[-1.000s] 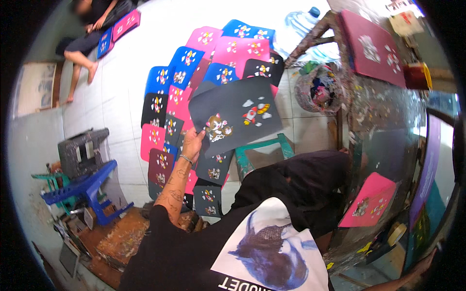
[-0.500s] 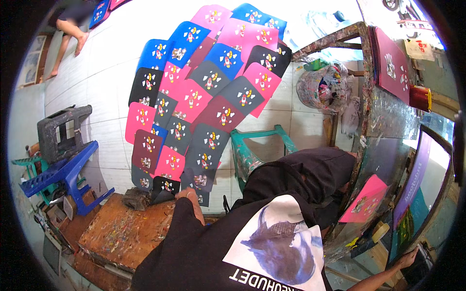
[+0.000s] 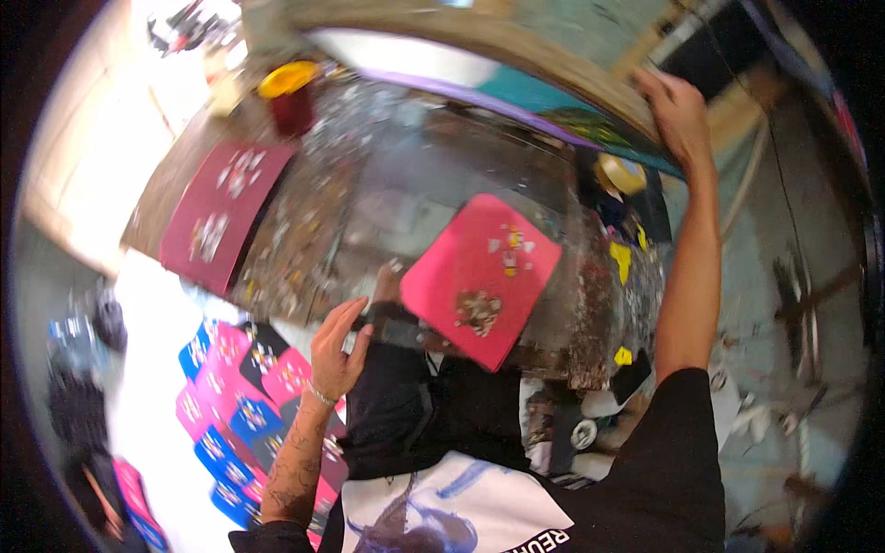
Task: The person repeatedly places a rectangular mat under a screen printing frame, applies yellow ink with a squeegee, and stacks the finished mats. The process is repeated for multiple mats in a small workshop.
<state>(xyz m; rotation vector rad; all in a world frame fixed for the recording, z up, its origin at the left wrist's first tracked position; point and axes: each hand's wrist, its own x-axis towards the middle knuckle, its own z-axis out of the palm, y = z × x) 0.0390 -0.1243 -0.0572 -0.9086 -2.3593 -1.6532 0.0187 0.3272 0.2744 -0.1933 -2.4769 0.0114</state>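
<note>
A pink printed sheet [image 3: 502,286] with rounded corners lies on the dark, paint-spattered worktable [image 3: 313,221]. My left hand [image 3: 339,355] is raised at the table's near edge, left of that sheet, its fingers apart and holding nothing. At the far right my right hand [image 3: 680,115] grips the end of a wooden-framed printing screen [image 3: 516,69], which stands tilted along the back of the table. Purple, white and teal areas show on the screen's face. Motion blurs some of the picture.
Maroon printed sheets [image 3: 221,212] lie at the table's left, near a dark red pot with a yellow rim [image 3: 290,97]. A tape roll [image 3: 619,173] and yellow scraps [image 3: 620,263] sit on the right. Several printed sheets [image 3: 253,419] cover the floor at lower left.
My view has swung from the floor sheets to the table. My left hand has come away from the floor sheets and opened. My right hand is still at the screen's frame.
</note>
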